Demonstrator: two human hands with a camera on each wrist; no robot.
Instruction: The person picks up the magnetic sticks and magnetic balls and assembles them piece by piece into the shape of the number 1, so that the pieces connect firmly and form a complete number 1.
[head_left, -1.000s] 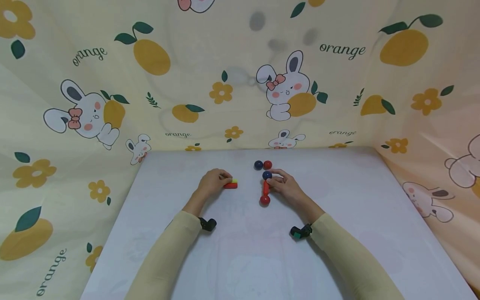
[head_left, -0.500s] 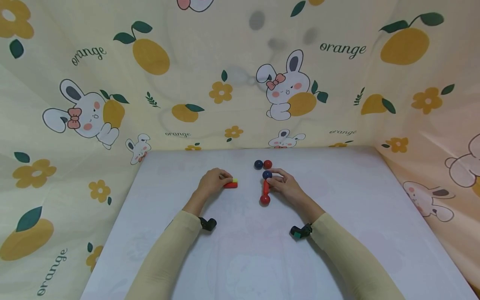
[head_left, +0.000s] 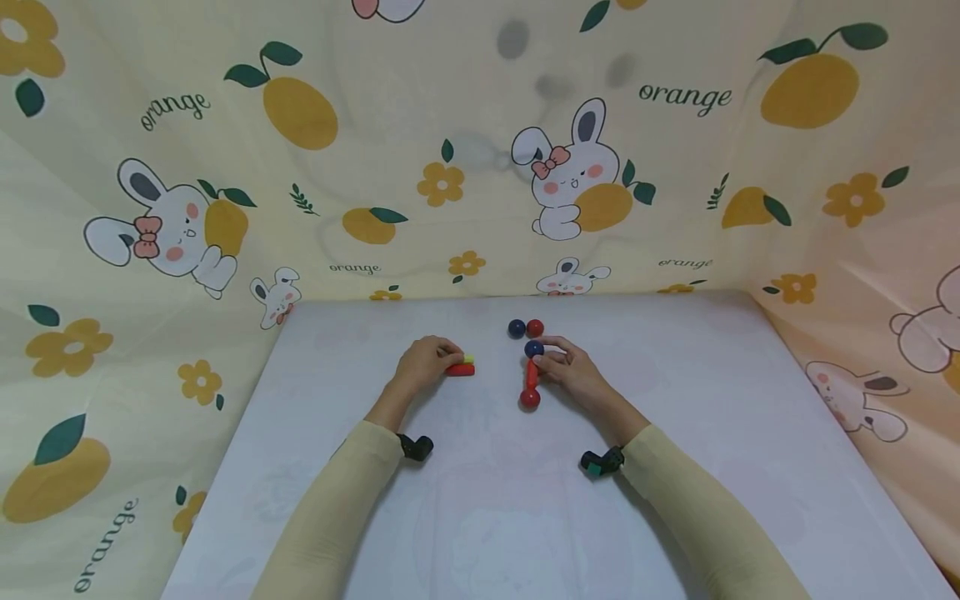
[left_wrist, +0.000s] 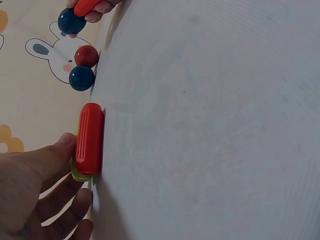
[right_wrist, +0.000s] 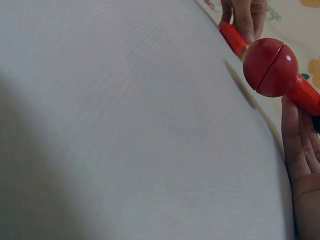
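In the head view my left hand (head_left: 429, 364) pinches a yellow-green rod (head_left: 468, 359) that lies beside a ribbed red rod (left_wrist: 90, 140) on the white table. The thumb meets the yellow-green rod in the left wrist view, and the red rod hides most of it. My right hand (head_left: 573, 372) holds a joined piece by its far end, with fingers around a blue ball (head_left: 533, 349). From that ball a second red rod (head_left: 532, 375) runs toward me to a red ball (right_wrist: 270, 67), which has a seam around it.
A loose dark blue ball (head_left: 517, 328) and a loose red ball (head_left: 535, 327) sit side by side just beyond the joined piece. Behind them, the white table (head_left: 480, 517) ends at a patterned cloth backdrop (head_left: 465, 225).
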